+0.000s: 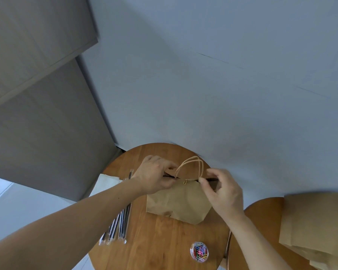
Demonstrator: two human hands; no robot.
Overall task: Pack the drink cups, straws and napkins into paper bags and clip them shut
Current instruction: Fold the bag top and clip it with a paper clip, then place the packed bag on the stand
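A brown paper bag (pixel 176 203) with twisted paper handles stands on the round wooden table (pixel 160 240). A yellow paper clip (pixel 184 181) sits on the middle of its top edge. My left hand (pixel 154 177) pinches the left end of the bag's top edge. My right hand (pixel 222 190) pinches the right end. Wrapped black straws (pixel 121 221) lie to the bag's left, partly under my left forearm. White napkins (pixel 105 184) lie beyond the straws. No drink cup shows; the bag's inside is hidden.
A clear round tub of coloured paper clips (pixel 199 251) sits near the table's front. A stack of flat paper bags (pixel 316 227) lies on a second round table (pixel 261 230) at the right. A grey wall stands close behind.
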